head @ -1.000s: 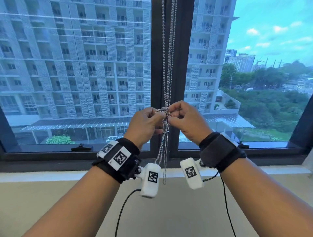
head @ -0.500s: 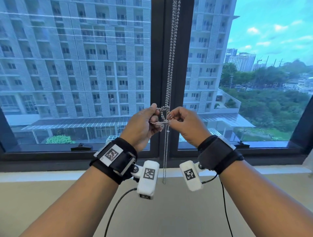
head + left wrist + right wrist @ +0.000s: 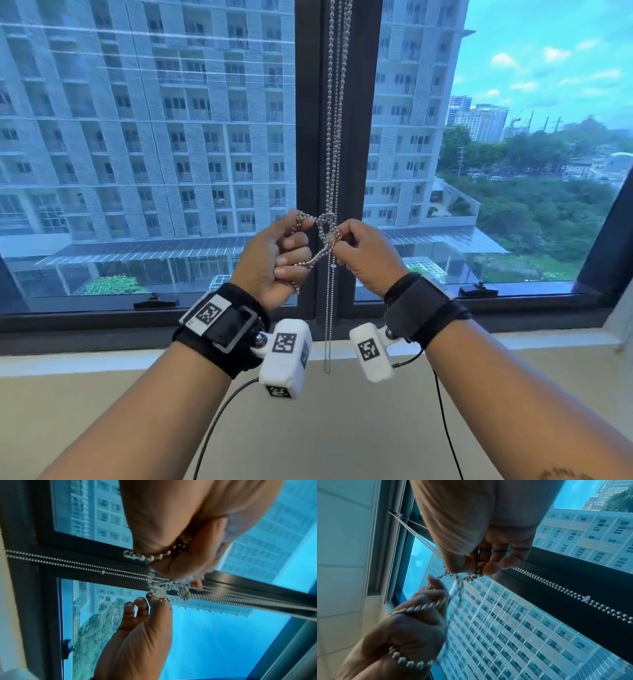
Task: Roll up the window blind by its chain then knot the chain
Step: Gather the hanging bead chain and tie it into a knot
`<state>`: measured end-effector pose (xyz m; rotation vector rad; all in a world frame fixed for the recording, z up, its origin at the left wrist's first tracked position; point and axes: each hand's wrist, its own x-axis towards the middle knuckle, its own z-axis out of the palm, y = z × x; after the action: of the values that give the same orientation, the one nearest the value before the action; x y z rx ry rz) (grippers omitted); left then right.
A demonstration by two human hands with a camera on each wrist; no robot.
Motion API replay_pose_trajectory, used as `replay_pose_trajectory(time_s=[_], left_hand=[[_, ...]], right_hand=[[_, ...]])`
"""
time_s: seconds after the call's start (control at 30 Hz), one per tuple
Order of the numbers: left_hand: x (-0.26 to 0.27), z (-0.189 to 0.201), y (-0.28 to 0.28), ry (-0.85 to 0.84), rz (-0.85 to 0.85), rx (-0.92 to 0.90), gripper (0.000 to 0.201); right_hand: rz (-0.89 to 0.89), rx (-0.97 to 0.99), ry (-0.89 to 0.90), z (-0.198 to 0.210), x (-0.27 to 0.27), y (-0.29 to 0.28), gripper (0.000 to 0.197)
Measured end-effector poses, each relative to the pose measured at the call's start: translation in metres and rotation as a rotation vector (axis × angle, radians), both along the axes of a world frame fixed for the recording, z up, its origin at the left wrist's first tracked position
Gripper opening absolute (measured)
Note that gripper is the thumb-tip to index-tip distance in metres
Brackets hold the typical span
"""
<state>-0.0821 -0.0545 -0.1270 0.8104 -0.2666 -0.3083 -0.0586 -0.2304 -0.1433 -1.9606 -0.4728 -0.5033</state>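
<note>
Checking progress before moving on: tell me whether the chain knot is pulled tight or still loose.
Still loose. The chain forms an open loop between the left hand and right hand, each pinching a strand.

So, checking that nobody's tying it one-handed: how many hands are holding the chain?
2. The left hand grips a strand of the chain left of the loop; the right hand pinches the loop's right side.
</note>
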Motion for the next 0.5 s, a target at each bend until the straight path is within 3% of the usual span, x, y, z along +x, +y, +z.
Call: replay_pose_trajectory(time_s=[0.1,0.23,0.5], left_hand=[[-0.002,-0.001,0.003,-0.004,-0.134,0.022,0.028],[-0.003,-0.007,-0.005,-0.082,0.062,0.282,0.029],[0.002,-0.022,-0.011,-0.161,0.125,0.444,0.024]], right_hand=[[0.015,0.025,0.003,-0.003,0.002,-0.002,0.013],[0.046,0.041,-0.037,-0.012,0.004,-0.003,0.013],[0.052,0.009,0.007,-0.029,0.003,-0.003,0.005]])
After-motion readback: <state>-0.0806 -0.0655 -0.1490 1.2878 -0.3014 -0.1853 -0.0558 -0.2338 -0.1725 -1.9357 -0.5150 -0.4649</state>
